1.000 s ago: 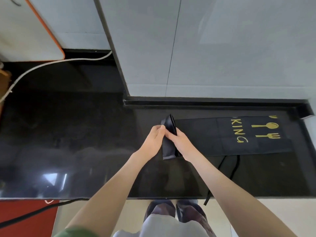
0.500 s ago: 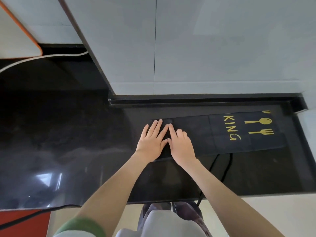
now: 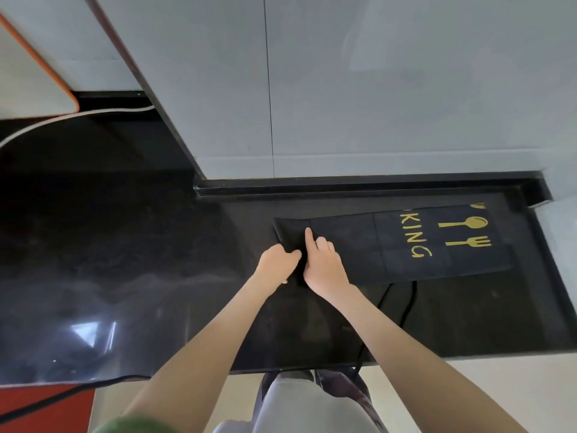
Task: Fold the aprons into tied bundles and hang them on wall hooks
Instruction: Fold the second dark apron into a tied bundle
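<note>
A black apron [image 3: 359,245] with gold lettering and a spoon and fork print lies folded into a long strip on the black countertop [image 3: 125,260]. Its left end is folded over. My left hand [image 3: 276,265] has its fingers curled around that folded left end. My right hand [image 3: 324,264] rests on the cloth just beside it, index finger stretched out and pressing on the fold. Thin black apron strings [image 3: 402,304] trail from under the strip toward the counter's front edge.
A grey wall [image 3: 374,89] rises right behind the apron, with a raised black ledge [image 3: 359,185] at its foot. A white cable [image 3: 78,117] runs along the back left. A dark cable [image 3: 46,398] hangs at the counter's front left edge over a red surface.
Both hands lay flat on the folded end half a second ago. Now my left hand has curled around the end and my right hand presses with one finger.
</note>
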{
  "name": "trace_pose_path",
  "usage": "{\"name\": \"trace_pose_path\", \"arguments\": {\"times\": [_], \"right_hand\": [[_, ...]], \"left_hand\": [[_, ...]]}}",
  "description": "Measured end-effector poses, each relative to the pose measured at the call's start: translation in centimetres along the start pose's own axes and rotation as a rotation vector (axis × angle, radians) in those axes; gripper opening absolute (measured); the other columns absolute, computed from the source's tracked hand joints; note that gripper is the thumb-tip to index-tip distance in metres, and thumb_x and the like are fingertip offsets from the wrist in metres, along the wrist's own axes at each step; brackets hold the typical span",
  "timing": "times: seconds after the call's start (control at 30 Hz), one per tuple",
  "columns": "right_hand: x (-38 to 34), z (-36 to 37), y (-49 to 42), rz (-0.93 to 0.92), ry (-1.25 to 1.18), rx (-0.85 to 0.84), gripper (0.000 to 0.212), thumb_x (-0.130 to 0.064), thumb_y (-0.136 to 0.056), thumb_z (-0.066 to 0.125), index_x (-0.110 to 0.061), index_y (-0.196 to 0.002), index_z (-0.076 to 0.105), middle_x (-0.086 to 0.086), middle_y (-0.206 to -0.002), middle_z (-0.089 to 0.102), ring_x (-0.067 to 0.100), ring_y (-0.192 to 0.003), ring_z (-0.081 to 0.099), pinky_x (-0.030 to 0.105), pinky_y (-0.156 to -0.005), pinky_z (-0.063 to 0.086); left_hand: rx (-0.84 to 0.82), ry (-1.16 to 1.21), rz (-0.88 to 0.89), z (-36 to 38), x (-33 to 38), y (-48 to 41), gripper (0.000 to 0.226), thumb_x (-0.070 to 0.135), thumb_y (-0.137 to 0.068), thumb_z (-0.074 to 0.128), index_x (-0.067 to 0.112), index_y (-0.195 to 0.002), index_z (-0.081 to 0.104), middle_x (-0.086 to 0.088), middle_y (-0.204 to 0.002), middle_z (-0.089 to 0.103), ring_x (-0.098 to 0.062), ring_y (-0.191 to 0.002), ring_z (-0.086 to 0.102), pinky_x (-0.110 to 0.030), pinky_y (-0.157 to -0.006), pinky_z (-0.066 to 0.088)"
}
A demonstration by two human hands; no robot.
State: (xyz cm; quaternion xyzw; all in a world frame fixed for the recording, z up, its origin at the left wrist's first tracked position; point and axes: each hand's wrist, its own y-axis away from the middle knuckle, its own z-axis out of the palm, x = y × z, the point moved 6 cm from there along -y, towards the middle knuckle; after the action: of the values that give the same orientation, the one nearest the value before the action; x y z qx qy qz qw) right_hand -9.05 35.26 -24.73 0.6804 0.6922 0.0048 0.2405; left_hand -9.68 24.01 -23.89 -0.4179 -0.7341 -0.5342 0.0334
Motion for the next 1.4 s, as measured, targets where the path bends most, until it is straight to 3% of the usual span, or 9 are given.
{"name": "trace_pose_path", "arguments": {"times": [0.17,0.4,0.57,0.7,0.83,1.0,1.1,1.23,1.4], "right_hand": [[1.0,-0.5,-0.1,0.228,-0.657,-0.081,0.05,-0.013,-0.102,0.037,-0.018,-0.151,0.029,0.011,-0.137,0.043,0.025,-0.121,0.047,0.032,-0.105,0.04],[2.6,-1.8,2.0,0.485,-1.558,-0.131,0.031,-0.046,-0.1,0.041,-0.024,-0.113,0.058,-0.001,-0.109,0.064,0.015,-0.103,0.06,0.032,-0.096,0.048],[4.8,-2.3,1.4,0.393,-1.036,-0.023,0.016,-0.027,-0.1,0.049,-0.019,-0.114,0.05,-0.004,-0.106,0.059,0.016,-0.106,0.058,0.015,-0.068,0.043],[6.5,-2.1,1.1,0.385,-0.707,0.113,0.044,-0.02,-0.096,0.057,-0.011,-0.134,0.038,0.007,-0.127,0.056,0.018,-0.107,0.058,0.022,-0.084,0.047],[7.3,-2.1,1.4,0.288,-0.321,0.218,0.065,-0.025,-0.092,0.064,-0.013,-0.146,0.03,0.009,-0.143,0.044,0.025,-0.128,0.045,0.032,-0.104,0.04],[7.3,-1.5,2.4,0.053,0.133,0.298,0.061,-0.028,-0.081,0.076,-0.011,-0.136,0.054,0.015,-0.118,0.064,0.031,-0.097,0.065,0.042,-0.075,0.055],[7.8,-0.9,2.9,-0.004,0.186,0.26,0.061,-0.03,-0.079,0.077,-0.01,-0.133,0.057,0.012,-0.12,0.065,0.032,-0.097,0.066,0.044,-0.075,0.056],[8.6,-1.7,2.9,-0.027,-0.064,0.176,0.049,-0.022,-0.097,0.053,-0.016,-0.144,0.041,0.005,-0.144,0.044,0.025,-0.128,0.042,0.038,-0.105,0.036],[12.6,-3.9,4.9,0.139,-0.094,0.278,0.028,-0.025,-0.091,0.059,-0.014,-0.116,0.054,0.002,-0.116,0.054,0.018,-0.109,0.048,0.028,-0.093,0.039]], "left_hand": [[-0.036,-0.057,0.293,0.7,2.9,1.6,0.033,0.028,-0.097,0.049,0.017,-0.129,0.049,-0.004,-0.113,0.061,-0.014,-0.088,0.059,-0.023,-0.075,0.047],[-0.103,0.175,0.371,2.0,3.4,1.7,0.041,0.049,-0.102,0.025,0.025,-0.104,0.058,-0.011,-0.118,0.057,-0.024,-0.11,0.056,-0.045,-0.103,0.044],[0.04,-0.271,0.606,2.6,4.5,1.9,0.033,0.019,-0.104,0.033,0.011,-0.131,0.05,-0.01,-0.131,0.05,-0.023,-0.115,0.051,-0.026,-0.097,0.04],[0.165,-0.623,0.715,3.8,4.9,1.4,0.05,0.015,-0.101,0.043,0.019,-0.149,0.029,-0.003,-0.158,0.021,-0.022,-0.143,0.024,-0.033,-0.116,0.022],[0.195,-0.93,0.738,5.7,4.5,0.1,0.057,0.033,-0.105,0.03,0.025,-0.154,0.004,-0.007,-0.162,-0.007,-0.026,-0.148,-0.006,-0.041,-0.119,-0.002],[0.191,-1.025,0.662,7.0,3.1,-1.2,0.059,0.05,-0.102,0.013,0.03,-0.152,-0.01,-0.004,-0.16,-0.018,-0.025,-0.147,-0.016,-0.045,-0.118,-0.007],[0.263,-1.043,0.673,7.2,3.7,-0.9,0.059,0.047,-0.102,0.019,0.028,-0.154,-0.002,-0.007,-0.162,-0.006,-0.028,-0.148,-0.009,-0.047,-0.119,-0.005],[0.263,-1.035,0.761,9.0,5.4,0.3,0.058,0.037,-0.104,0.024,0.017,-0.154,0.003,-0.013,-0.161,0.0,-0.03,-0.148,-0.005,-0.043,-0.118,-0.005],[0.223,-1.028,0.652,11.6,5.0,-0.2,0.071,0.061,-0.097,0.013,0.023,-0.153,-0.01,-0.016,-0.159,-0.015,-0.034,-0.147,-0.013,-0.047,-0.116,-0.009]]}}
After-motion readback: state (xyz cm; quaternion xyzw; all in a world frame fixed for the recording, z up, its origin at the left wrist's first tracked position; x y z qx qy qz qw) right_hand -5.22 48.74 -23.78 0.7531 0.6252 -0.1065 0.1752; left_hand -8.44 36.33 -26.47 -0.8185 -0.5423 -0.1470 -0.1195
